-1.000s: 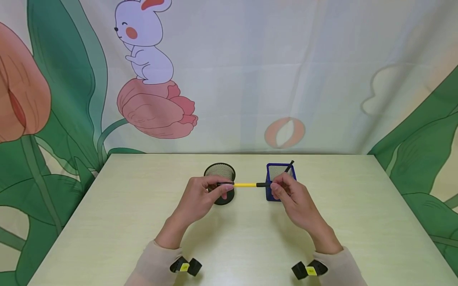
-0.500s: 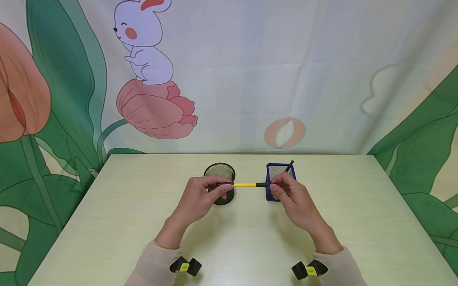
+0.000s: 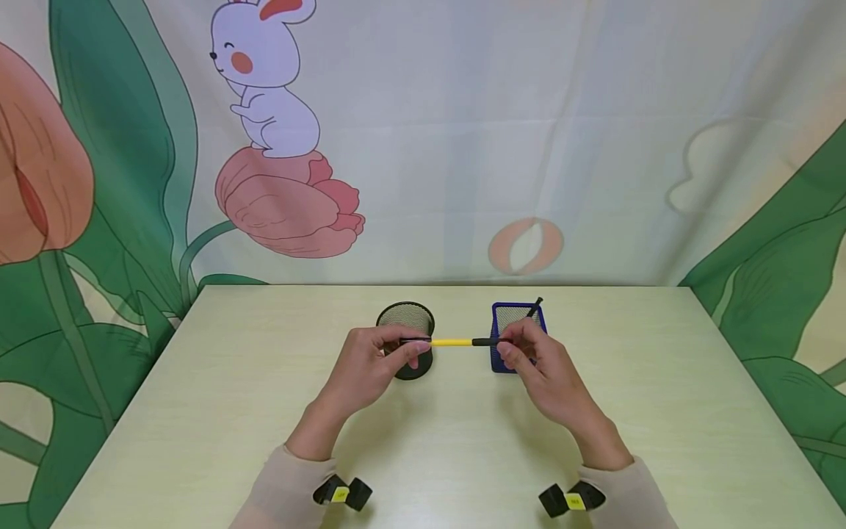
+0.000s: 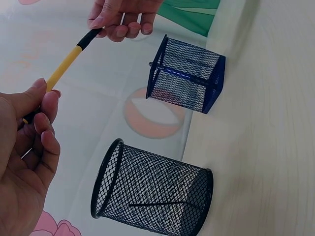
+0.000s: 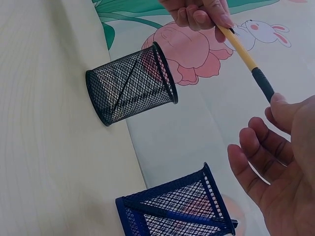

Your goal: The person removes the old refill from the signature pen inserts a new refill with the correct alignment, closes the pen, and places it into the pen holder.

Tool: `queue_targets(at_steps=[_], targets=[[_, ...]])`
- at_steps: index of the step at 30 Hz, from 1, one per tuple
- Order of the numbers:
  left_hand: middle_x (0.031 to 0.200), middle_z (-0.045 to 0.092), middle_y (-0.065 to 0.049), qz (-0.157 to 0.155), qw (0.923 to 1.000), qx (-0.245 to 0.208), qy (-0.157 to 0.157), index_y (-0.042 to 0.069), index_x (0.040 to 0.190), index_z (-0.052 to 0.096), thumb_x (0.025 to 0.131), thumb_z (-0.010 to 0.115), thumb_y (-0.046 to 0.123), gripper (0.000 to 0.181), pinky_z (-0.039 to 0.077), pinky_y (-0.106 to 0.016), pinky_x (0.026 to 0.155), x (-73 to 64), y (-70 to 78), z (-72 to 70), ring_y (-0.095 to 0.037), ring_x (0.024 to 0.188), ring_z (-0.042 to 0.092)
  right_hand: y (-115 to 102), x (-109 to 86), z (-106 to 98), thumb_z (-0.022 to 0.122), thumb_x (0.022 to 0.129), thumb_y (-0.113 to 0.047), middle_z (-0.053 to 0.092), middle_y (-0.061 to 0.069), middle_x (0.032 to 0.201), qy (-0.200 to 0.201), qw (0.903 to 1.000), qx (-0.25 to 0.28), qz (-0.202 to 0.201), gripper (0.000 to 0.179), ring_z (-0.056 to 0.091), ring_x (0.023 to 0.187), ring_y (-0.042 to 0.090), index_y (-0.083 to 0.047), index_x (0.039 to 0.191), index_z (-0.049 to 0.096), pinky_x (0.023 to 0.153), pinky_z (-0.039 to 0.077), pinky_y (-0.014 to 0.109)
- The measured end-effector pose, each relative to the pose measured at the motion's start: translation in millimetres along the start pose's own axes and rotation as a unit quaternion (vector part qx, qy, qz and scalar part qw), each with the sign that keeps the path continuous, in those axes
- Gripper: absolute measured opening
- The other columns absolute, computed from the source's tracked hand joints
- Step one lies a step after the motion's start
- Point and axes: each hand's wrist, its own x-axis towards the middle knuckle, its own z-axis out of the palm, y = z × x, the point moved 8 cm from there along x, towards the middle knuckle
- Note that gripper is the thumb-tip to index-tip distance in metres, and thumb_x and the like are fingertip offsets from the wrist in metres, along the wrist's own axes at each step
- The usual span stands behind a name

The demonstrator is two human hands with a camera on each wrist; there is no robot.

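A yellow pen with black ends [image 3: 452, 342] is held level in the air between both hands. My left hand [image 3: 370, 367] pinches its left end between thumb and fingers. At the other end, my right hand [image 3: 545, 373] pinches the black part, its other fingers loosely bent in the right wrist view. Behind the left hand stands a round black mesh pen holder [image 3: 415, 367], partly covered by that hand. Behind the right hand is a square blue mesh pen holder [image 3: 499, 360]; a dark pen [image 5: 192, 217] leans inside it, its tip above the rim.
The pale wooden table [image 3: 456, 448] reaches back to a printed curtain [image 3: 423, 147] with a rabbit and flowers. Each wrist carries a small black camera, the left camera [image 3: 344, 493] and the right camera [image 3: 571, 499], low over the table.
Both hands keep the pen in nearly the same place. The pen and right fingertips have shifted very slightly to the left.
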Motion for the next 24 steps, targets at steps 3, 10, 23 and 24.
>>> queue_targets(at_steps=[3,10,23,24], targets=[[0.070,0.072,0.002,0.000,1.0000,0.002,0.002,0.021,0.100,0.081,0.093,0.078,0.023,0.007,0.043,-0.021,0.058,-0.1,0.0,-0.3,-0.010,0.063,0.058,0.2,0.1,0.1,0.058,0.107,-0.016,0.064,0.003,0.095,-0.001,1.0000,-0.001,0.003,0.009,0.064,0.084,0.022,-0.010,0.114,0.057,0.076,0.056,0.023],[0.070,0.072,0.000,-0.003,1.0000,0.000,0.002,0.020,0.099,0.081,0.093,0.078,0.023,0.007,0.043,-0.021,0.058,-0.2,0.1,-0.1,-0.017,0.064,0.060,1.5,-0.6,-0.4,0.059,0.106,-0.015,0.066,0.004,0.100,-0.002,0.9999,-0.011,0.009,0.010,0.063,0.087,0.018,-0.010,0.115,0.057,0.078,0.056,0.023],[0.070,0.071,0.007,-0.005,1.0000,0.004,0.001,0.019,0.101,0.082,0.093,0.078,0.020,0.008,0.044,-0.021,0.059,-0.9,-0.6,0.0,-0.020,0.068,0.064,2.0,-0.6,-1.2,0.062,0.105,-0.014,0.066,0.003,0.101,0.000,0.9999,-0.016,0.006,0.011,0.063,0.088,0.015,-0.011,0.115,0.058,0.078,0.055,0.024],[0.070,0.071,0.007,-0.005,1.0000,0.005,0.001,0.019,0.101,0.082,0.093,0.078,0.020,0.008,0.044,-0.021,0.059,-0.9,-0.7,0.0,-0.018,0.067,0.064,2.1,-0.6,-1.2,0.062,0.105,-0.014,0.066,0.003,0.101,-0.001,0.9999,-0.016,0.007,0.011,0.063,0.088,0.015,-0.012,0.115,0.058,0.078,0.055,0.024]])
